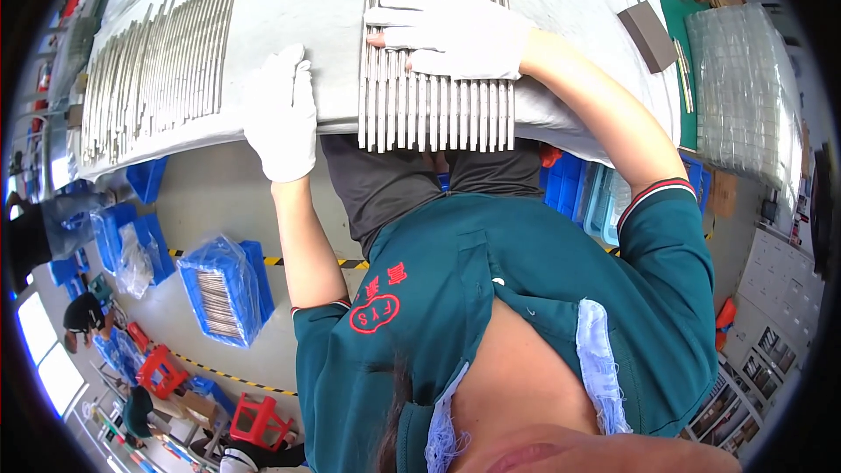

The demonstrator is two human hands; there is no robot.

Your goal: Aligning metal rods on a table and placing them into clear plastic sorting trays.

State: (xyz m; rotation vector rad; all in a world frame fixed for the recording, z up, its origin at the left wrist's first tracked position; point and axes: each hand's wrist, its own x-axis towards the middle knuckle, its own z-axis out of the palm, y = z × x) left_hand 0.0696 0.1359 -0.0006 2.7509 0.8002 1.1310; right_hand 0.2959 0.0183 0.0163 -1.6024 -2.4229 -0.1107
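Observation:
Several slim metal rods (pixel 438 109) lie side by side in a flat row on the white-covered table, their near ends reaching past its front edge. My right hand (pixel 464 31), in a white glove with two bare fingertips, rests flat across the rods with fingers spread. To the left, my left hand (pixel 282 118), also white-gloved, is at the table edge with its fingers stretched out and nothing visible in them. A second, larger group of metal rods (pixel 162 70) lies farther left, its ends uneven.
A dark grey block (pixel 648 37) sits on the right of the table (pixel 298 0), near stacked clear plastic trays (pixel 745 88). Blue crates (pixel 219 289) stand on the floor to the left, one bagged and holding rods. Red stools (pixel 258 420) and other people are beyond.

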